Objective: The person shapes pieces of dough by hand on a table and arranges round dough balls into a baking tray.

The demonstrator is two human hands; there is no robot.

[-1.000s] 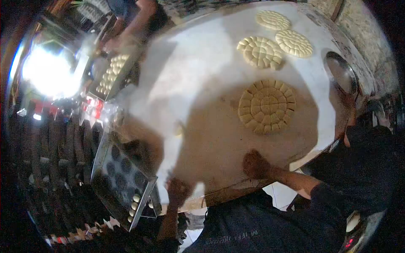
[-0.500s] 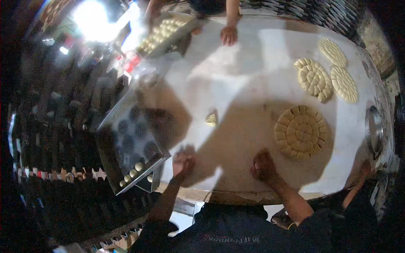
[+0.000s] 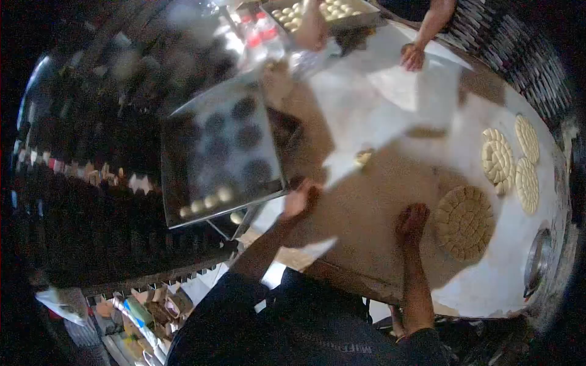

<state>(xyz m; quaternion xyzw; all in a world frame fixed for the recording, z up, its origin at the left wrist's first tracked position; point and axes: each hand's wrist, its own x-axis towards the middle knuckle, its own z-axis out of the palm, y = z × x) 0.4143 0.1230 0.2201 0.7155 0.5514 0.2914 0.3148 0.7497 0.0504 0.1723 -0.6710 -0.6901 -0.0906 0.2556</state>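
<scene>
My left hand (image 3: 302, 198) is on the table beside the near right corner of a metal tray (image 3: 244, 210), its fingers curled and partly blurred; anything under them is hidden. In the tray, a few pale dough balls (image 3: 210, 201) line the near edge, with round dark marks behind them. My right hand (image 3: 413, 221) is closed like a fist on the tabletop (image 3: 360, 226), and whatever is in it cannot be seen. Just right of it lies a round of cut dough pieces (image 3: 465, 222). A small lump of dough (image 3: 364, 157) rests farther back between my hands.
Pale segmented dough rounds (image 3: 497, 160) lie at the far right, above a metal ring-shaped object (image 3: 537, 262) at the table's edge. Across the table are another person's hands (image 3: 412, 57) and a tray of dough balls (image 3: 354, 23). Red-capped bottles (image 3: 259, 33) stand nearby.
The view has swung left, so the table sits farther right. My left hand has come closer to the tray's corner. Another person's second hand has moved forward beside the far tray.
</scene>
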